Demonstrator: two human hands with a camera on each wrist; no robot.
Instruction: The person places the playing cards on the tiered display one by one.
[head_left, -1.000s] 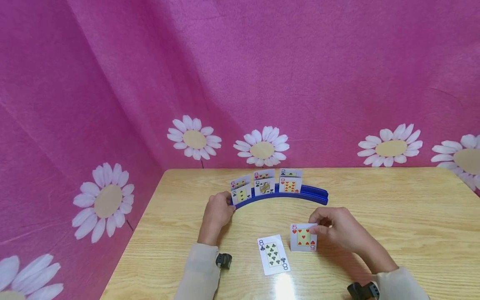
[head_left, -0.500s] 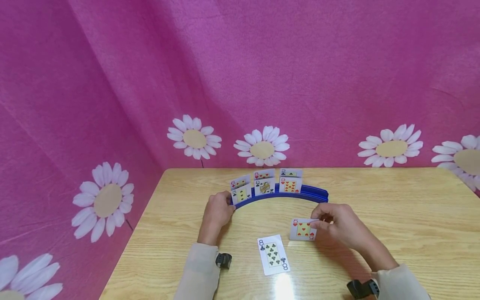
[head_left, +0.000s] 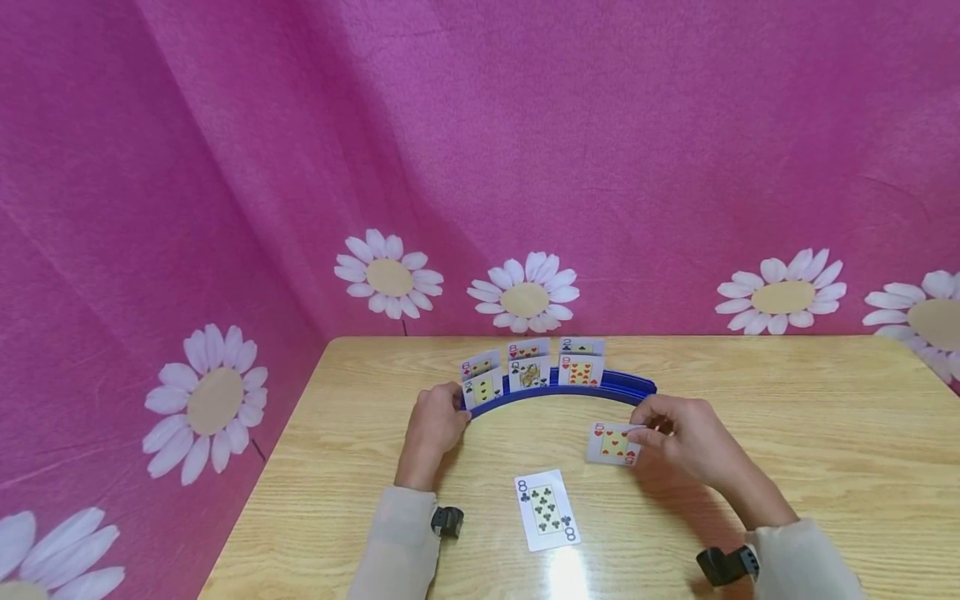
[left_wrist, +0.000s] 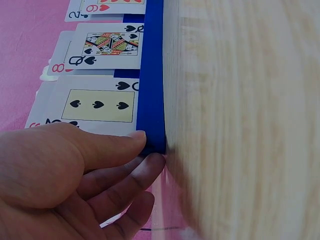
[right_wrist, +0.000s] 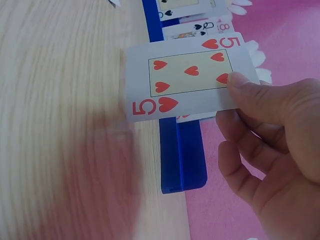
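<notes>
A curved blue card holder (head_left: 630,385) stands on the table with two rows of upright playing cards. In its front row are the three of spades (left_wrist: 98,105), the queen of spades (left_wrist: 111,46) and the nine of hearts (head_left: 580,372). My left hand (head_left: 437,419) pinches the holder's left end between thumb and fingers. My right hand (head_left: 686,433) pinches the five of hearts (right_wrist: 191,71) by its upper right corner, thumb on the face. That card is held in front of the holder's right end. Nearer me, the eight of clubs (head_left: 547,510) lies face up on the table.
The wooden table (head_left: 825,450) runs back to a pink cloth (head_left: 637,167) with daisies, which also hangs along the left side. Behind the front row stand the six of diamonds (head_left: 480,364), eight of hearts (head_left: 528,348) and two of clubs (head_left: 582,346).
My right hand has moved forward toward the holder, carrying the five of hearts, which now tilts back more. My left hand stays at the holder's end.
</notes>
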